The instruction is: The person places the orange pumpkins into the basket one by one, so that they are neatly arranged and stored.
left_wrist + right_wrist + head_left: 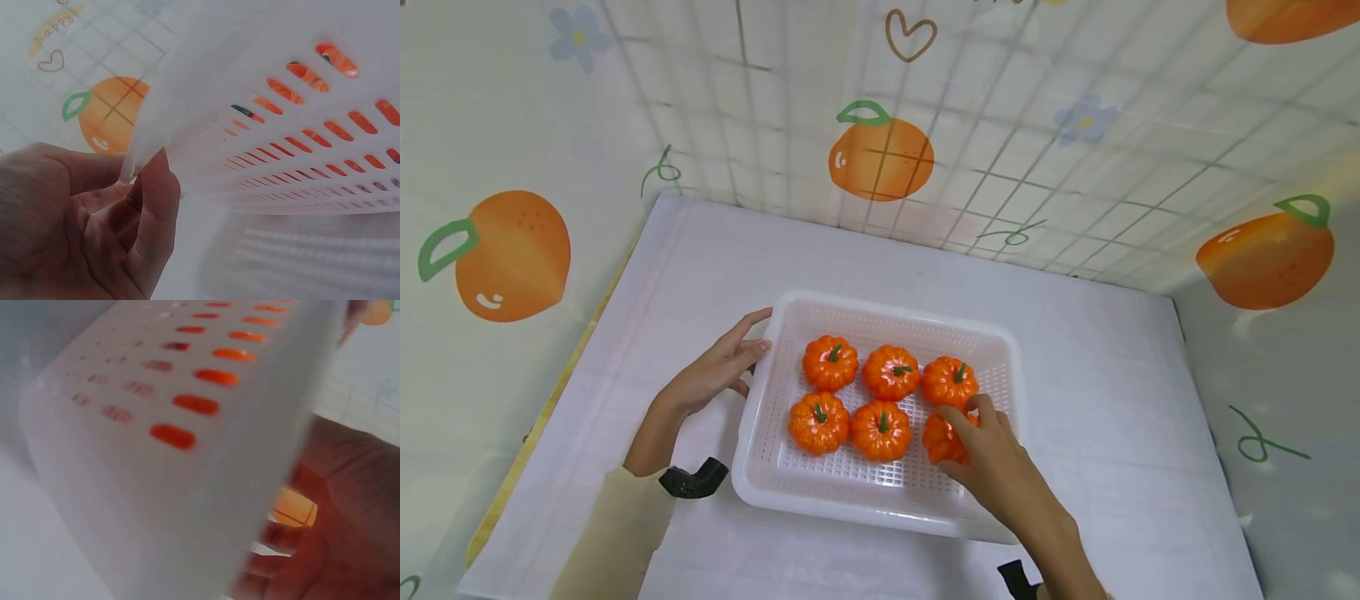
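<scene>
A white plastic basket (880,521) with slotted walls holds several small orange pumpkins with green stems, such as the one at its front left (819,423). My left hand (718,367) is at the basket's left end; in the left wrist view its thumb and fingers pinch the rim (140,153). Reaching over the front right of the basket, my right hand (996,450) grips the front-right pumpkin (942,440) with thumb and fingers, covering part of it. From the right wrist view, that hand (350,506) shows behind the basket wall (187,506), its fingertips hidden.
Under the basket lies a white-covered table (1105,400) with a yellow strip (550,408) along its left edge. A printed curtain with oranges (882,158) hangs behind a grid pattern at the back and along both sides. Black straps (694,481) sit on the wrists.
</scene>
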The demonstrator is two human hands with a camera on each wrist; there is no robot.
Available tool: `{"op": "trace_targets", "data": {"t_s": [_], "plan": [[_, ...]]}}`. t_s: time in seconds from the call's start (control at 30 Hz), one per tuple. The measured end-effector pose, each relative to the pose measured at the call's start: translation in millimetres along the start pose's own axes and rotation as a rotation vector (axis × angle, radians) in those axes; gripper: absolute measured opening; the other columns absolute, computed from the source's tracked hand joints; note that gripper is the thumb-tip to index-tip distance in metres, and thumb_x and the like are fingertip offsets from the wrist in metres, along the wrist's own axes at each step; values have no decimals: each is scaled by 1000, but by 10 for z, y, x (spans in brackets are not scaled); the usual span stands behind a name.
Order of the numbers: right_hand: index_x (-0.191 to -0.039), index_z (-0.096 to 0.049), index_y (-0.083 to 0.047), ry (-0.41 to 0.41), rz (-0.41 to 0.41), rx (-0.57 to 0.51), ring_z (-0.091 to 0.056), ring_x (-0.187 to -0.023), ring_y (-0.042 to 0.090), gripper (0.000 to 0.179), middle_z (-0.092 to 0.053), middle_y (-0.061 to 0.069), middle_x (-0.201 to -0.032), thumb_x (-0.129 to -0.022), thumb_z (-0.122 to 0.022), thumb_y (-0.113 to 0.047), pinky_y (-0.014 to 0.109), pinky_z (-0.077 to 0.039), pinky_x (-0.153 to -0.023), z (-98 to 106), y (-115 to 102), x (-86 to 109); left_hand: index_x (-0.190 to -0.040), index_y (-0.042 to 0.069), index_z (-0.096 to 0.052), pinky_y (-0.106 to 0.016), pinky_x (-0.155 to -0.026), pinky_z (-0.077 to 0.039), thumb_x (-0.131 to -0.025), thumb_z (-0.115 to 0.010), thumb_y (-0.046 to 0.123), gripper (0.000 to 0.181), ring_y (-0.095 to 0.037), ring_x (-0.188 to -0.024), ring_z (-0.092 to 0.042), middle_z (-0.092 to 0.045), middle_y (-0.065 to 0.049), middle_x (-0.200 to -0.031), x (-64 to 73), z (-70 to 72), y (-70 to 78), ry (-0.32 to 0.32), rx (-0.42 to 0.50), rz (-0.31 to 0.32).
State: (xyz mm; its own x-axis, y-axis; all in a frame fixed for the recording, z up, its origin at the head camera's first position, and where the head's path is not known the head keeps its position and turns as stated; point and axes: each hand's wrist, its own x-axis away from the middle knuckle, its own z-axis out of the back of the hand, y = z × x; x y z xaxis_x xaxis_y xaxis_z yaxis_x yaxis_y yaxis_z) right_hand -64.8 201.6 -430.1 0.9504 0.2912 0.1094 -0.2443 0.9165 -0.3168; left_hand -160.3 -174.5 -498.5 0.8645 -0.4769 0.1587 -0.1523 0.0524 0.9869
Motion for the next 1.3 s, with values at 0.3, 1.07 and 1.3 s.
{"op": "trace_targets", "data": {"t_s": [0.3,1.07,1.3], "plan": [[-127,-62,-18,-47,-10,45,-50,-94,34,60,-46,17,-122,-73,-89,-15,38,-54,-60,-50,-18,-24,-159,18,-17,-46,-66,-61,-107,-47,22,60,-35,-97,-66,-53,-29,-133,7,-17,-4,-6,6,1],[-129,-59,-12,94,-88,40,-54,-105,36,52,-50,18,-125,-83,-82,-20,51,-56,-66,-29,53,43,-159,18,-17,-46,-66,-61,-107,-46,22,60,-38,-100,-65,-53,-30,-134,59,-39,15,-4,-6,17],[-139,-53,-10,239,-54,35,-53,-111,42,53,-48,23,-132,-91,-73,-19,59,-56,-73,25,154,30,-159,17,-17,-45,-67,-61,-107,-46,22,59,-35,-97,-66,-54,-29,-133,68,-42,-15,6,-20,20]]}}
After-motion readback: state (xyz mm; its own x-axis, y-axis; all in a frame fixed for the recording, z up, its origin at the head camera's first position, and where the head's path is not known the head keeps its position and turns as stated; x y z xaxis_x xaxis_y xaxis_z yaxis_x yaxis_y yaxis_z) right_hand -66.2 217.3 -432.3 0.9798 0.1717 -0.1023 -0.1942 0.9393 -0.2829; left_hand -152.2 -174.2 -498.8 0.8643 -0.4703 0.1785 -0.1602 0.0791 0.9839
